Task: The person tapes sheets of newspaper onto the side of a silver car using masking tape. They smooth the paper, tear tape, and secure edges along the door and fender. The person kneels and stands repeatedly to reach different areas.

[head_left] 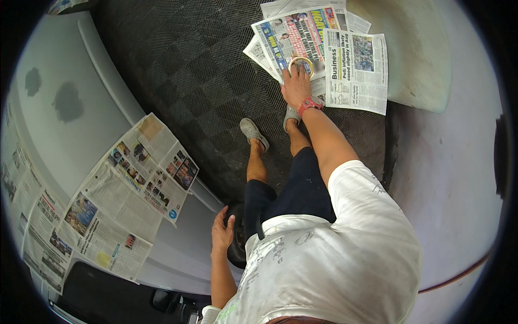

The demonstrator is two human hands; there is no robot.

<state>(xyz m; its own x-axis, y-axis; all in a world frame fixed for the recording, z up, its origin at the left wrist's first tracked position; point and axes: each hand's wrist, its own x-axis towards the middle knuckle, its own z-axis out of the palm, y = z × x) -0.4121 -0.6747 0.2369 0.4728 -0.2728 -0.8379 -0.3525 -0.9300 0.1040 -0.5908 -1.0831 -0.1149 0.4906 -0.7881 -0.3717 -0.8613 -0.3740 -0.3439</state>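
At the top, my right hand (297, 90) has its fingers around the near edge of a pale roll of tape (308, 60). The roll is over a colourful newspaper page (276, 39) on a loose pile of newspapers. A separate newspaper sheet (356, 89) lies just right of that hand, on the same pile. My left hand (221, 233) hangs low beside the grey car panel, thumb and fingers apart, with nothing in it. Its nearest sheet is the newspaper (137, 181) spread over the grey car body at the left.
More newspaper (46, 237) covers the grey car body (65, 65), which has dark grey patches. A dark wheel (236, 254) is beside my left hand. Pale curved panels (418, 59) stand at the right. Beneath my feet is dark ridged flooring (183, 59).
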